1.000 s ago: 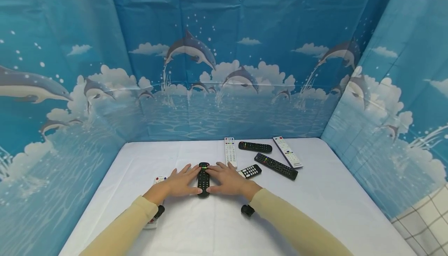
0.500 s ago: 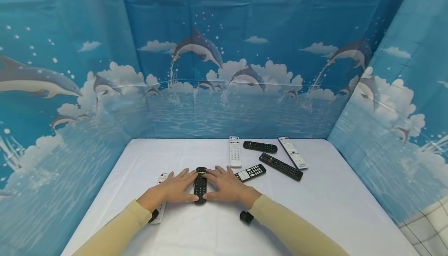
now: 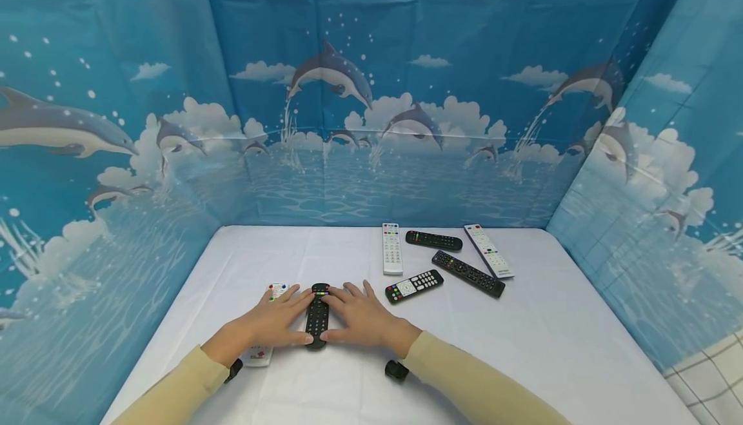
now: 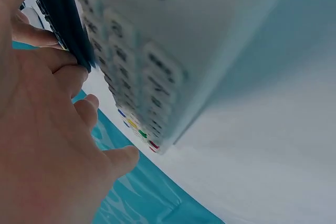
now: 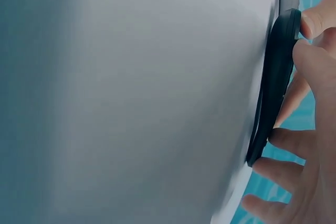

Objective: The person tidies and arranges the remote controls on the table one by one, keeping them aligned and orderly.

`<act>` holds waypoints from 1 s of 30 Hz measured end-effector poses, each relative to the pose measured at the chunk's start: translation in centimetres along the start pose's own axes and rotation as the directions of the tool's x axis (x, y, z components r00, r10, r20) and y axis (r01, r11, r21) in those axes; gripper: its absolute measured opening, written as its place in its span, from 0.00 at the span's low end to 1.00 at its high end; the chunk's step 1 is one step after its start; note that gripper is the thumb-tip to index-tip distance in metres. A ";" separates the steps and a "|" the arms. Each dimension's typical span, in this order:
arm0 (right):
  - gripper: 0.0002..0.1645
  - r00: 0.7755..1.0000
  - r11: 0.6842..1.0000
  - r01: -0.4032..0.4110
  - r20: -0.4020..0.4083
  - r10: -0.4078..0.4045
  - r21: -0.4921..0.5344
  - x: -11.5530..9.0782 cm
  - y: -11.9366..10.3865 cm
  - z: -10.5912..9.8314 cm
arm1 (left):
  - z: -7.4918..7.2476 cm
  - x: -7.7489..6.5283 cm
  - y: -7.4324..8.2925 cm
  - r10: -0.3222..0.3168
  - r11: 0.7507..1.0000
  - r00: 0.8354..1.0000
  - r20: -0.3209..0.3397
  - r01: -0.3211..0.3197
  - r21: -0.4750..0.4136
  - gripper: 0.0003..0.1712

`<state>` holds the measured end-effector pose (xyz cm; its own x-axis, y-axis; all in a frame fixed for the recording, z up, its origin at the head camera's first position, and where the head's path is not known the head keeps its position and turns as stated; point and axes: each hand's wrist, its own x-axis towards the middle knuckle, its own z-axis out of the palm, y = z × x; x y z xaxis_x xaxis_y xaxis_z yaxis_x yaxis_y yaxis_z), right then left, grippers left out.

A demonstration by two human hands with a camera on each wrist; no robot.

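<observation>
Between my two hands a black remote control [image 3: 317,316] lies lengthwise on the white-covered table. My left hand [image 3: 269,323] touches its left edge with fingertips and thumb, fingers spread. From the other side my right hand [image 3: 364,323] touches the right edge with fingers and thumb extended. A white remote [image 3: 259,356] lies partly hidden under the left hand; in the left wrist view this white remote [image 4: 136,72] fills the middle, next to the dark one. The right wrist view shows the black remote [image 5: 274,82] side-on, with fingertips along it.
Right of my hands lies a black remote with a white button area [image 3: 415,286]. Behind it are a white remote [image 3: 392,251], a black remote [image 3: 434,240], another black remote [image 3: 469,274] and a slanted white remote [image 3: 489,251]. A dolphin-print curtain [image 3: 371,173] surrounds the table.
Both hands and the black remote between them have slid left and nearer to me, closer to the white remote on the left. The head view has shifted slightly.
</observation>
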<state>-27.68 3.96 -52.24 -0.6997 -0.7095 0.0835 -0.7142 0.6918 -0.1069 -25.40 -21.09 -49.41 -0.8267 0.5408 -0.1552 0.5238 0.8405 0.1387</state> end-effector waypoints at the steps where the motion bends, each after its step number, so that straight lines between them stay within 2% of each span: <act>1: 0.51 1.000 1.000 -0.001 0.003 0.001 -0.001 0.0 -0.2 0.0 | 0.0 -0.2 -0.1 0.000 1.000 1.000 0.002 0.000 0.000 0.55; 14: 0.54 1.000 0.999 -0.008 0.022 0.010 -0.054 0.9 -2.6 0.6 | 0.3 -2.3 -1.4 -0.015 0.998 1.000 0.008 0.015 -0.056 0.56; 21: 0.55 1.000 0.999 -0.008 0.024 0.009 -0.048 1.5 -4.3 0.8 | 0.4 -3.9 -2.4 0.009 0.992 0.999 -0.034 -0.013 -0.122 0.56; 30: 0.55 0.999 0.997 -0.031 0.025 0.033 -0.073 1.4 -4.5 0.6 | 0.8 -3.8 -3.0 0.035 0.992 0.998 -0.052 -0.041 -0.117 0.56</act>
<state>-25.48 -0.21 -52.29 -0.7225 -0.6892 0.0547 -0.6912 0.7217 -0.0370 -23.70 -25.64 -49.97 -0.8174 0.5675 -0.0987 0.5296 0.8078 0.2588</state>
